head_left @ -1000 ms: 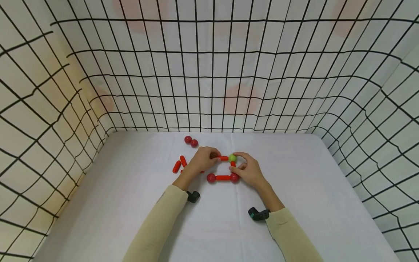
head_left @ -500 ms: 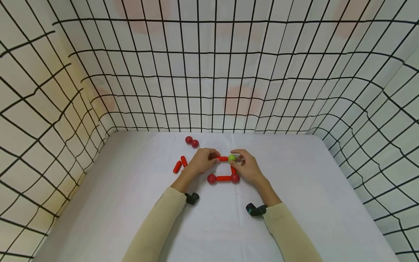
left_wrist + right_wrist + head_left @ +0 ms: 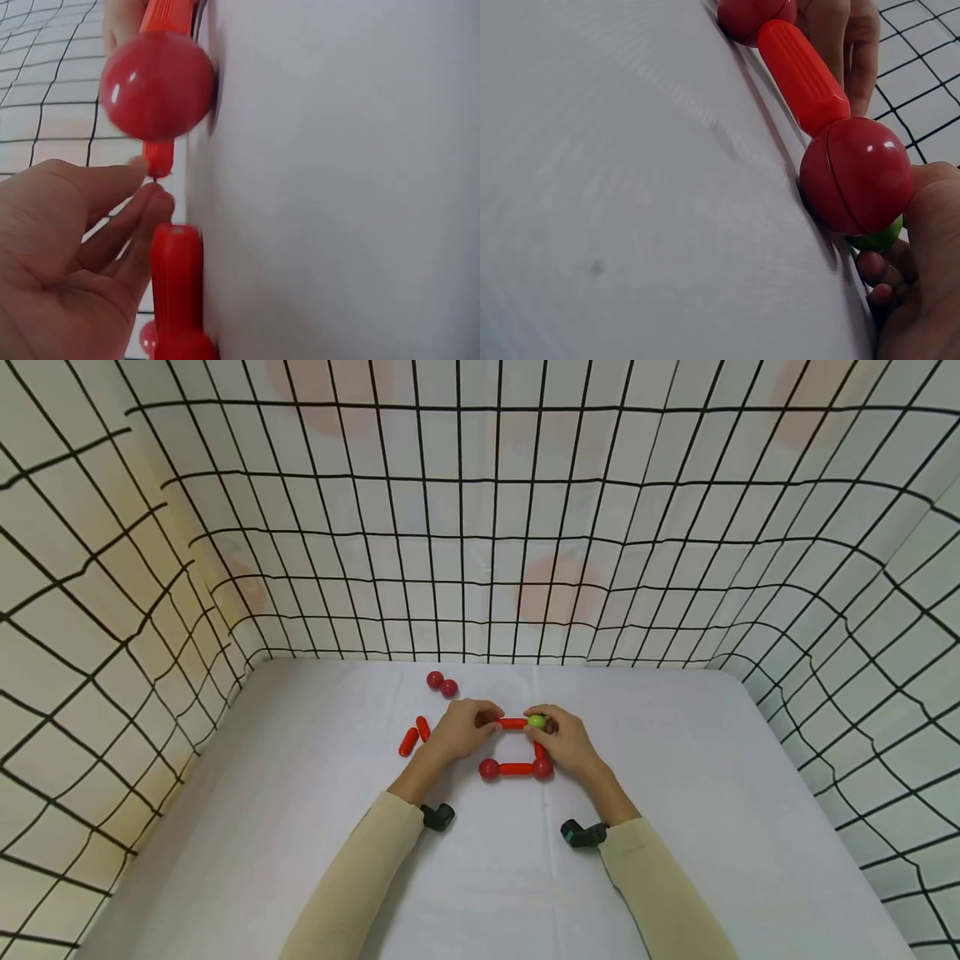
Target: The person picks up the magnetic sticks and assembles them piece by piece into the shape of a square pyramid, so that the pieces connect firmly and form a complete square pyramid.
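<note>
My left hand (image 3: 459,728) pinches a red grooved rod (image 3: 513,724) near its left end. At that rod's right end is a green ball (image 3: 536,721), held between the thumb and fingers of my right hand (image 3: 572,743). From the green ball a second red rod (image 3: 540,750) runs down to a red ball (image 3: 542,768). A near red rod (image 3: 516,769) joins this ball to another red ball (image 3: 489,769) on the left. In the right wrist view, the near red ball (image 3: 855,176) hides most of the green ball (image 3: 877,236).
Two loose red balls (image 3: 449,688) lie at the back of the white-covered table (image 3: 480,885). Loose red rods (image 3: 408,742) lie left of my left hand, and one more rod (image 3: 177,277) shows close up in the left wrist view. Black wire mesh (image 3: 487,535) stands behind and along both sides.
My right thumb has moved away from me, off the right-hand rod and up to the green ball. My left hand keeps its pinch on the far rod.
</note>
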Available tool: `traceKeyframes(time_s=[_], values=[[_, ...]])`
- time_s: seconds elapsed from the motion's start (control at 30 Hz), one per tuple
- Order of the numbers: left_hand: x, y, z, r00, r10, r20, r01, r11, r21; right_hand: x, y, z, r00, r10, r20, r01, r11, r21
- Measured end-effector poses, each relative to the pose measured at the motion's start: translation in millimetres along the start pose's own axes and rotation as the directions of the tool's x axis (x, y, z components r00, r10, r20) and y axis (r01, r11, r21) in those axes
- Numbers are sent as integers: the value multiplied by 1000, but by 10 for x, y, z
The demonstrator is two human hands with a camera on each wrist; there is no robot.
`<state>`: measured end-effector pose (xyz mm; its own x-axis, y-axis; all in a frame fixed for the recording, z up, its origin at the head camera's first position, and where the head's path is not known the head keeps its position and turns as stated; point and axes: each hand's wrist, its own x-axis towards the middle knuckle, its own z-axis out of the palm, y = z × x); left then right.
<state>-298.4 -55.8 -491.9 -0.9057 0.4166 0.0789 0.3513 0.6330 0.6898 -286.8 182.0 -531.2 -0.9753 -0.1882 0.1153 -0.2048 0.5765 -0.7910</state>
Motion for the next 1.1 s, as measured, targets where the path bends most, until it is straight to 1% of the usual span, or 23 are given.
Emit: traceKeyframes(time_s=[0.13, 0.2, 0.3, 0.4, 0.53, 0.6, 0.67, 0.73, 0.8, 0.87, 0.97, 1.03, 1.1], values=[[-51, -44, -76, 998, -27, -61, 23, 997, -69, -27, 26, -9, 1000, 7, -24, -7, 1000, -5], [-77, -80, -137, 994, -42, -97, 33, 996, -86, -34, 38, -13, 999, 6, -35, -6, 1000, 4], [-116, -143, -267, 987, -76, -142, 60, 992, -112, -39, 51, -21, 999, 2, -44, -1, 1000, 10], [-133, -223, -414, 980, -91, -178, 68, 989, -132, -44, 53, -29, 999, 1, -47, 0, 1000, 11], [-104, -344, -594, 972, -92, -217, 68, 991, -119, -45, 41, -27, 999, 3, -48, -3, 1000, 17], [-81, -400, -667, 967, -99, -235, 79, 993, -91, -41, 33, -22, 999, -1, -50, 2, 1000, 19], [-64, -450, -725, 961, -117, -249, 104, 992, -67, -40, 23, -15, 999, -4, -51, 5, 1000, 21], [-46, -494, -766, 960, -129, -249, 125, 992, -33, -44, 20, -9, 999, -6, -53, 7, 1000, 18], [-29, -531, -788, 963, -135, -234, 140, 990, 8, -46, 20, -3, 998, -2, -56, 3, 1000, 18], [-12, -563, -798, 969, -146, -201, 154, 988, 27, -49, 13, 3, 998, 5, -58, -4, 1000, 23], [15, -603, -789, 979, -150, -138, 159, 986, 55, -52, 6, 5, 998, 12, -60, -11, 1000, 26], [29, -621, -778, 984, -143, -103, 150, 986, 68, -54, -1, 3, 998, 15, -58, -14, 1000, 20], [36, -639, -768, 988, -132, -83, 138, 987, 84, -54, -2, 2, 998, 17, -56, -16, 1000, 16]])
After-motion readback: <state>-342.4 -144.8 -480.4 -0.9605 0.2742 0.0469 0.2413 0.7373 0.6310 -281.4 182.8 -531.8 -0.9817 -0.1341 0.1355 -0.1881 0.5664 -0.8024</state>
